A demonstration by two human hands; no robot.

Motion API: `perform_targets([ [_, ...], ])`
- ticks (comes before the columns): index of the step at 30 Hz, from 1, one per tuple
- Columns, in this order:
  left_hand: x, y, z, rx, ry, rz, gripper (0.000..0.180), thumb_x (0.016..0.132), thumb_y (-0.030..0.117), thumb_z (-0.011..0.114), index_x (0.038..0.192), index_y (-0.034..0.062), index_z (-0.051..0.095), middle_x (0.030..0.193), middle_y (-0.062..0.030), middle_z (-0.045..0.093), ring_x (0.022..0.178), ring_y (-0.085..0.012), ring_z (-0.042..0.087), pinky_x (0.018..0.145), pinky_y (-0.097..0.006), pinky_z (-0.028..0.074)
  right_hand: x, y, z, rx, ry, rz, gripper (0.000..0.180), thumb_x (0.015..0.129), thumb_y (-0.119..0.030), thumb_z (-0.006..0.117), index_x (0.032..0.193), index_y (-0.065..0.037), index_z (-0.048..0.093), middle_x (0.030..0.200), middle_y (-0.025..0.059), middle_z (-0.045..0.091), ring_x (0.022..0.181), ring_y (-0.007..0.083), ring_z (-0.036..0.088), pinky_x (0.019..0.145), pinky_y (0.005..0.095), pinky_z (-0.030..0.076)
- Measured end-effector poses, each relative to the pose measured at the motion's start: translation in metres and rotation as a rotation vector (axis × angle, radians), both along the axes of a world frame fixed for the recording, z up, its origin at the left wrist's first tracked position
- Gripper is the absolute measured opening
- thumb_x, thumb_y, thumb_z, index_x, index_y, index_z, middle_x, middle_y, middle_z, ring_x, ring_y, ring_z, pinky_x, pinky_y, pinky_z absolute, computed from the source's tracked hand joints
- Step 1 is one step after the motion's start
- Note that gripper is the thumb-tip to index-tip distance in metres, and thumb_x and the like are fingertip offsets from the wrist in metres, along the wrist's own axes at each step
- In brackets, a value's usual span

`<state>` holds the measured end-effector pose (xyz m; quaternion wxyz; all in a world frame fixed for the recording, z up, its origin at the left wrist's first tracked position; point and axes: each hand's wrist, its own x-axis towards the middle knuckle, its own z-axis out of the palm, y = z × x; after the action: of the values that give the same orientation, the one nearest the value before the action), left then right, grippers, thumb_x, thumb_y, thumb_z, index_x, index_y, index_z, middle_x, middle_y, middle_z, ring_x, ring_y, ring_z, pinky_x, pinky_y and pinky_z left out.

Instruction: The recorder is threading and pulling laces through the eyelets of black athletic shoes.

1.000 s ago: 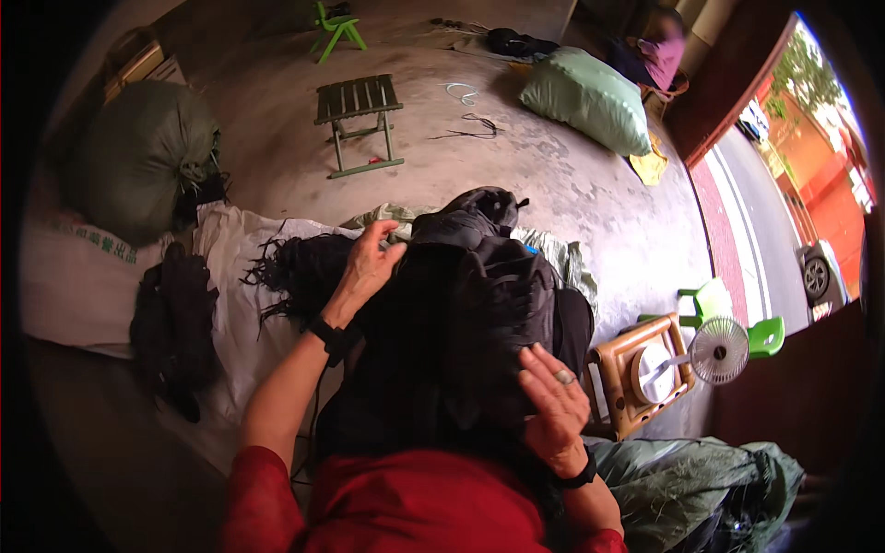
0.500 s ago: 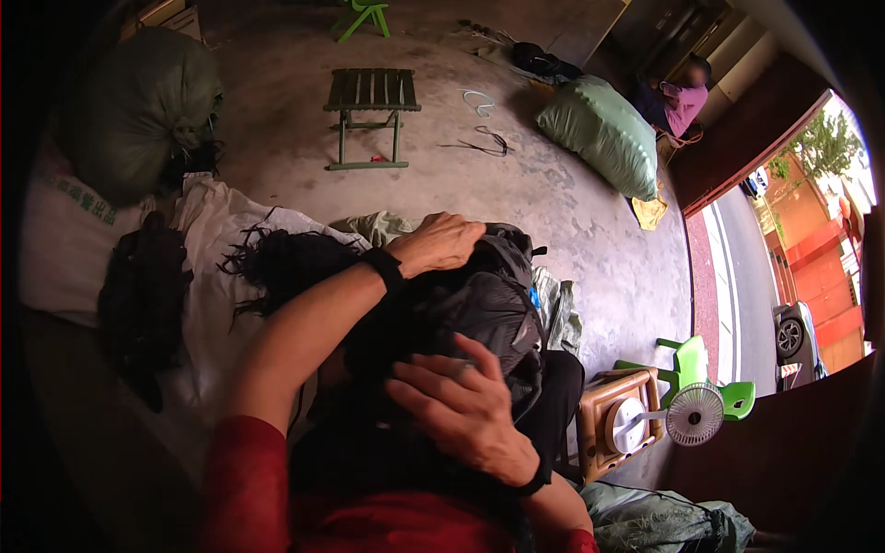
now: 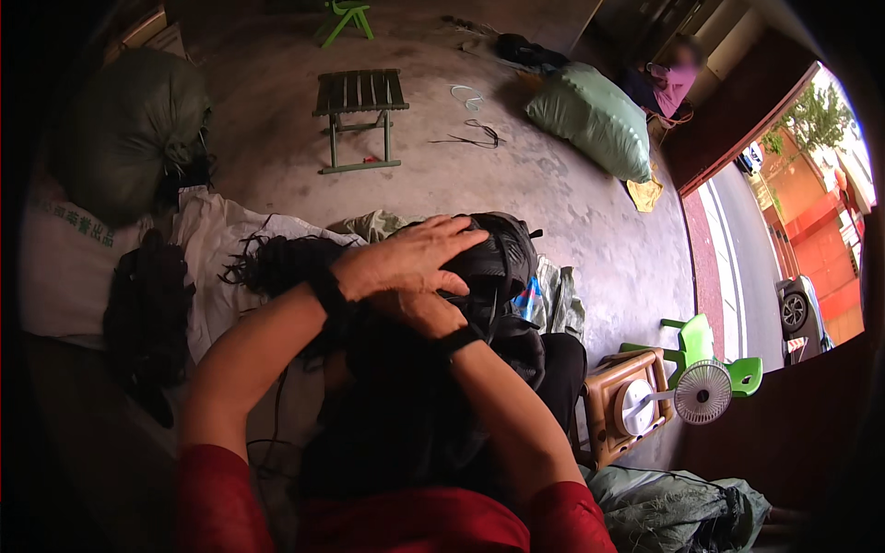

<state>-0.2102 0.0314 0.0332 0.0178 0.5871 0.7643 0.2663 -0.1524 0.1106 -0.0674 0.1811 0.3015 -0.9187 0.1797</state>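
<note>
Left hand (image 3: 410,258) lies flat, fingers spread, on the black bundle (image 3: 489,267) in the lap, near the fan (image 3: 702,392); right hand (image 3: 419,311) beneath it, grip hidden

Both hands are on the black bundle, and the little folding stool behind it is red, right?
Not quite: the head view shows the folding stool is green, not red. The left hand and right hand do rest on the black bundle.

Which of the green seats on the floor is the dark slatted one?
The folding stool in the middle of the floor; the top stool and right-hand chair are bright green.
</note>
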Motion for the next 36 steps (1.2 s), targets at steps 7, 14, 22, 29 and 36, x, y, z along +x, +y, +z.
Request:
perform_targets([
  [7, -0.017, -0.001, -0.052, 0.214, 0.076, 0.319, 0.060, 0.081, -0.005, 0.043, 0.139, 0.0113, 0.044, 0.137, -0.0182, 0.049, 0.118, -0.0342, 0.053, 0.096, -0.042, 0.047, 0.121, 0.027, 0.107, -0.458, -0.434, -0.027, 0.036, 0.086, -0.007, 0.063, 0.121, 0.001, 0.057, 0.115, 0.0182, 0.064, 0.107, 0.0306, 0.063, 0.090, 0.0383, 0.050],
  [14, -0.027, -0.026, -0.105, 0.033, -0.054, 0.515, 0.079, 0.076, -0.007, 0.045, 0.149, 0.0113, 0.025, 0.091, -0.0300, 0.063, 0.082, -0.0454, 0.061, 0.075, -0.051, 0.047, 0.151, 0.116, 0.062, -0.543, -0.336, -0.645, 0.064, 0.087, -0.034, 0.068, 0.134, 0.003, 0.046, 0.132, 0.0256, 0.051, 0.126, 0.0353, 0.048, 0.104, 0.0408, 0.038],
  [22, -0.016, -0.018, -0.091, -0.065, -0.012, 0.481, 0.071, 0.079, -0.002, 0.050, 0.145, -0.0044, 0.023, 0.084, -0.0296, 0.063, 0.077, -0.0458, 0.061, 0.072, -0.052, 0.047, 0.119, 0.147, 0.031, -0.492, -0.388, -0.586, 0.036, 0.090, -0.018, 0.060, 0.122, -0.003, 0.054, 0.116, 0.0204, 0.061, 0.110, 0.0371, 0.057, 0.093, 0.0411, 0.045],
  [29, 0.035, -0.028, -0.074, -0.142, -0.108, 0.458, 0.070, 0.084, 0.012, 0.065, 0.141, -0.0081, 0.029, 0.141, -0.0286, 0.039, 0.132, -0.0406, 0.039, 0.111, -0.042, 0.032, 0.203, 0.088, 0.067, -0.681, -0.269, -0.565, 0.036, 0.087, 0.006, 0.051, 0.121, -0.003, 0.056, 0.107, 0.0141, 0.060, 0.106, 0.0289, 0.057, 0.095, 0.0335, 0.041],
  [36, 0.098, -0.029, -0.054, 0.222, -0.262, 0.378, 0.060, 0.086, 0.011, 0.065, 0.140, 0.0050, 0.040, 0.145, -0.0191, 0.039, 0.133, -0.0370, 0.039, 0.111, -0.042, 0.033, 0.211, 0.109, 0.062, -1.017, -0.330, -0.451, 0.045, 0.094, -0.005, 0.054, 0.138, -0.003, 0.044, 0.128, 0.0130, 0.058, 0.122, 0.0208, 0.052, 0.106, 0.0332, 0.037],
])
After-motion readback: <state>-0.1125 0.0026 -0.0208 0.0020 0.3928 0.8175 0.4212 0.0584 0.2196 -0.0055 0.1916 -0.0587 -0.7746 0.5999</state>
